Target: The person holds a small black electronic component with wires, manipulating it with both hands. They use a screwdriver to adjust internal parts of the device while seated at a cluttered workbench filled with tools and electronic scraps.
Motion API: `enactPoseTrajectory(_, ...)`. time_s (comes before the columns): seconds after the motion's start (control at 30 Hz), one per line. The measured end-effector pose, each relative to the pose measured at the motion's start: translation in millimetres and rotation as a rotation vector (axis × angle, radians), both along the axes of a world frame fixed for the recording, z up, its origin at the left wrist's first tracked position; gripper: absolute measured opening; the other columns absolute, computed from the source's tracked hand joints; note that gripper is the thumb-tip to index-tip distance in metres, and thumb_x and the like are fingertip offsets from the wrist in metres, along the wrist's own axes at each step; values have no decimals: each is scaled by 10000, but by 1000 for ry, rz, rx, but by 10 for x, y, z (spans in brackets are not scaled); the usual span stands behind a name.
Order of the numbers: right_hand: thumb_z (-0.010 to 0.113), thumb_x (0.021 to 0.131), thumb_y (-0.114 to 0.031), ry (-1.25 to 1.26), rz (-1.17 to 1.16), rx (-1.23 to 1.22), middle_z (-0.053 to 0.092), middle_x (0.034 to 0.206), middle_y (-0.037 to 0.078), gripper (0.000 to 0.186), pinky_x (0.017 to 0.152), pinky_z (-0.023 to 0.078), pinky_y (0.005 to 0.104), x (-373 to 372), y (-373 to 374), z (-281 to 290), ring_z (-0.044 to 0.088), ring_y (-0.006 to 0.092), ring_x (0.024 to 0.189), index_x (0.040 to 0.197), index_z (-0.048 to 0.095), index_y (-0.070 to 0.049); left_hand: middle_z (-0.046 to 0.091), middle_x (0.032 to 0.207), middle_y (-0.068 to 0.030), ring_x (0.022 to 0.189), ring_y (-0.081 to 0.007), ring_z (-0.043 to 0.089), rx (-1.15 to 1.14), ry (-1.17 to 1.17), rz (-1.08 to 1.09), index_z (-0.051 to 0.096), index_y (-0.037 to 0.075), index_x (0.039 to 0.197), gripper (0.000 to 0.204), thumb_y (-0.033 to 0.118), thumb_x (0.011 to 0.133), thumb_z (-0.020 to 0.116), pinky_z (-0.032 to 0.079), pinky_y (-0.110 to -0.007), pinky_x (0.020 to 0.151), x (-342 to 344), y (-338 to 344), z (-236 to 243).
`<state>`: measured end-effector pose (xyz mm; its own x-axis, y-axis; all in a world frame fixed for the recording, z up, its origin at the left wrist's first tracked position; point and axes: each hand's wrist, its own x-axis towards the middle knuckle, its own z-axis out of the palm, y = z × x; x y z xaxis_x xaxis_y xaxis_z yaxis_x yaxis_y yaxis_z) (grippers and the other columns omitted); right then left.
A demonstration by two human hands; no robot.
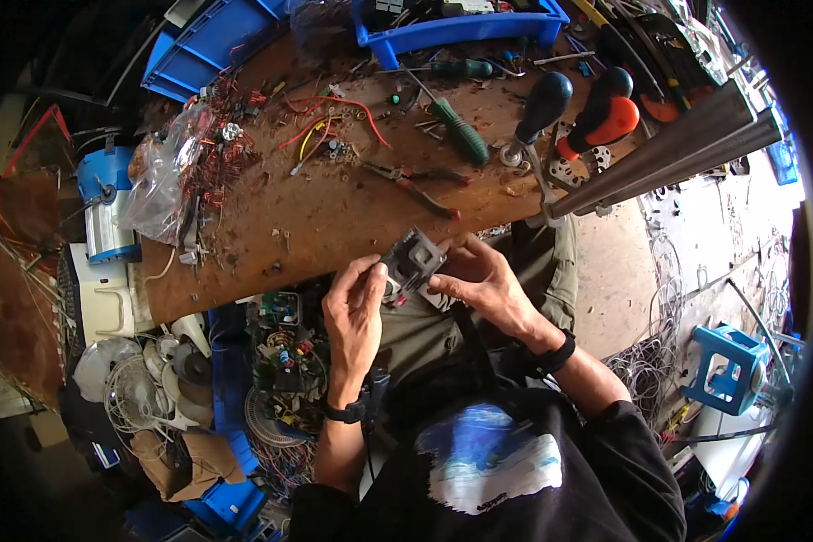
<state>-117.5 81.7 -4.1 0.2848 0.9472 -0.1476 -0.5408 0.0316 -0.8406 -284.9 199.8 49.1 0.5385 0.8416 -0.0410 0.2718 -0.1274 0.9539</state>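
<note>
Just past the bench's near edge, over my lap, I hold a small grey-and-black part (413, 260) with a squarish opening in its face. It looks like a motor or transformer piece, but its exact kind cannot be made out. On its left side, the thumb and fingers of my left hand (354, 307) are closed round it. My right hand (486, 282) grips the other side between thumb and fingers. On the bench beyond lie pliers (405, 179) with dark, red-tipped handles, spread apart. Behind them rests a green-handled screwdriver (459, 132).
The brown bench (244, 257) carries red and yellow wires (361, 108) and a plastic bag (164, 172). A blue tray (465, 34) stands at the back. Metal bars (668, 149) jut in at right beside an orange-black handle (605, 117). Circuit boards (289, 361) fill the lower left.
</note>
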Motion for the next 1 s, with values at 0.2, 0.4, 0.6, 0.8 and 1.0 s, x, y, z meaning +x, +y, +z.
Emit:
enactPoseTrajectory(0.2, 752, 1000, -104, -21, 39, -42, 697, 1287, 80, 377, 1058, 524, 310, 29, 25, 85, 648, 127, 1164, 1324, 606, 21, 628, 904, -3, 820, -92, 531, 194, 48, -62, 686, -2, 1067, 194, 180, 1081, 620, 446, -262, 763, 21, 52, 52)
enactPoseTrajectory(0.4, 749, 1000, -95, 81, -18, 16, 703, 1193, 67, 277, 970, 579, 315, -40, 55, 13, 672, 135, 1095, 1220, 626, 20, 616, 931, -1, 824, -87, 522, 207, 48, -74, 670, -4, 1069, 177, 163, 1086, 612, 443, -261, 761, 20, 56, 30)
enactPoseTrajectory(0.6, 752, 995, -85, 87, -18, -11, 702, 1141, 83, 248, 907, 600, 315, -15, 51, 51, 682, 145, 1038, 1175, 625, 30, 616, 934, -4, 832, -83, 528, 129, 58, -73, 670, -3, 1079, 176, 161, 1091, 605, 446, -260, 765, 13, 49, 49)
enactPoseTrajectory(0.8, 756, 997, -103, 92, -37, 0, 721, 1120, 79, 252, 889, 577, 301, -8, 50, -29, 682, 130, 992, 1173, 634, 30, 624, 939, -9, 853, -93, 543, 129, 65, -70, 674, -7, 1088, 182, 162, 1090, 607, 456, -263, 789, 30, 25, 64)
enactPoseTrajectory(1.0, 786, 983, -149, 26, -56, -65, 721, 1083, 58, 279, 898, 556, 291, 22, 40, 2, 674, 122, 993, 1162, 649, 16, 641, 957, -36, 861, -120, 577, 144, 70, -88, 682, -24, 1077, 157, 126, 1064, 636, 480, -282, 793, 10, 23, 42)
